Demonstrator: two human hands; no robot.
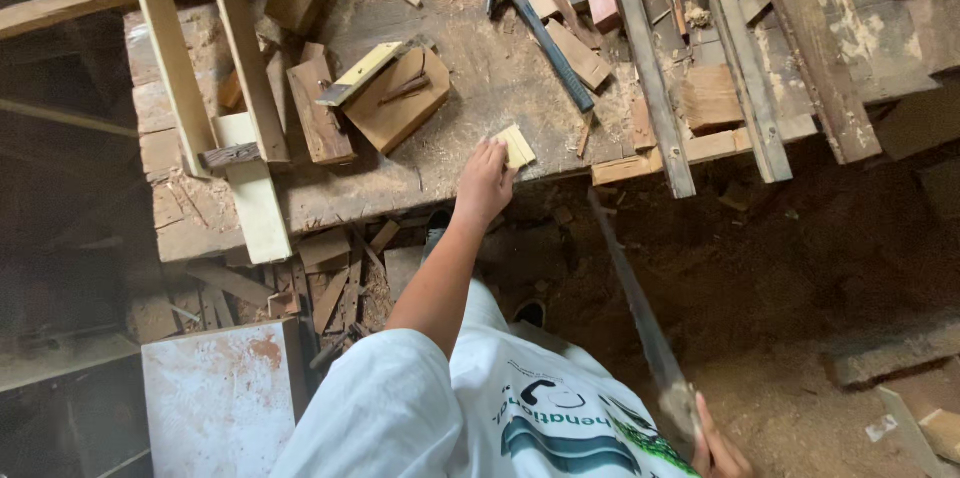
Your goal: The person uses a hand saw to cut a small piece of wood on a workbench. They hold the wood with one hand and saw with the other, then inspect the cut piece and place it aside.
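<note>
At the near edge of the sawdusty tabletop (470,78), the left hand (484,181) has its grip pressed down on a small pale wood block (517,146) poking out just past its fingertips, while the right hand (718,450) hangs low clutching a long handsaw (632,290) angled up toward that block.

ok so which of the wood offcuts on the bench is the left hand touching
The small pale square block at the bench's near edge, right at the left hand fingers. The other offcuts are darker and lie farther back, near the hammer.
</note>
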